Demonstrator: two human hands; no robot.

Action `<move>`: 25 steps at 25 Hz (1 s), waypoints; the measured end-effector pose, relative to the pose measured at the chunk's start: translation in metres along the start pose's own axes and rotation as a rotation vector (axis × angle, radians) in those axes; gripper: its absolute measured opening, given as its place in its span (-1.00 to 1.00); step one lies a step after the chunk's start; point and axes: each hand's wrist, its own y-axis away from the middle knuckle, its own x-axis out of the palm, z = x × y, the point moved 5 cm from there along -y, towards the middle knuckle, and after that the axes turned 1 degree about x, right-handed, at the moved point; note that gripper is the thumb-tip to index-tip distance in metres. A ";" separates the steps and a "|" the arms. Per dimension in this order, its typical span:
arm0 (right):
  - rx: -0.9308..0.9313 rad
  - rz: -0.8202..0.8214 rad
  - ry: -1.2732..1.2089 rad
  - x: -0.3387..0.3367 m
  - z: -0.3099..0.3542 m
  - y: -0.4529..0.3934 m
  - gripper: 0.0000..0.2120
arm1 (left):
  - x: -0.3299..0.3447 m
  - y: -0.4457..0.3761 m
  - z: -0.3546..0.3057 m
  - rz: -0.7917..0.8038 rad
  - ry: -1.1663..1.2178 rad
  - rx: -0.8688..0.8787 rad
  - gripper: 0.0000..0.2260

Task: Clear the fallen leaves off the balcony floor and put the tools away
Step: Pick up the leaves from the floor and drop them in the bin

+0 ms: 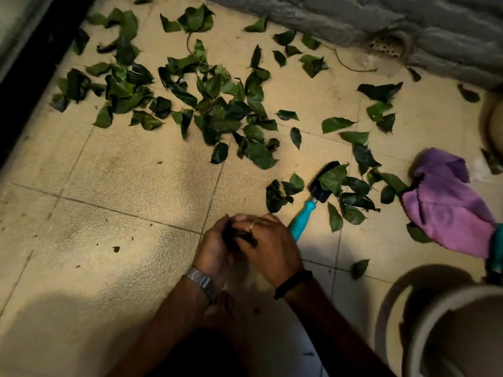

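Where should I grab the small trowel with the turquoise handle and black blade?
Grip the small trowel by its turquoise handle, coming from the near end beside the right hand. The handle lies bare on the tiles and points toward the person, while green leaves cover the black blade.

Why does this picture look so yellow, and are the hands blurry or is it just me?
Head view: warm, dim light tints the tiled floor yellow; a shadow darkens the bottom left; the left hand and right hand are motion-blurred, so what they clasp is unclear; the leaves farther off stay fairly sharp.
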 end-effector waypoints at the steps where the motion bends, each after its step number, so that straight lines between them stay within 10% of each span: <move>1: -0.020 0.006 0.002 0.004 0.007 0.004 -0.73 | 0.001 0.001 0.002 -0.006 0.021 -0.012 -0.61; 8: 0.131 -0.321 -0.059 -0.039 -0.034 -0.001 -0.78 | -0.001 0.001 0.001 -0.079 0.158 -0.001 -0.66; 25: -0.063 -0.042 -0.184 -0.003 0.033 0.009 -0.71 | -0.011 -0.010 0.000 -0.040 -0.079 0.145 -0.53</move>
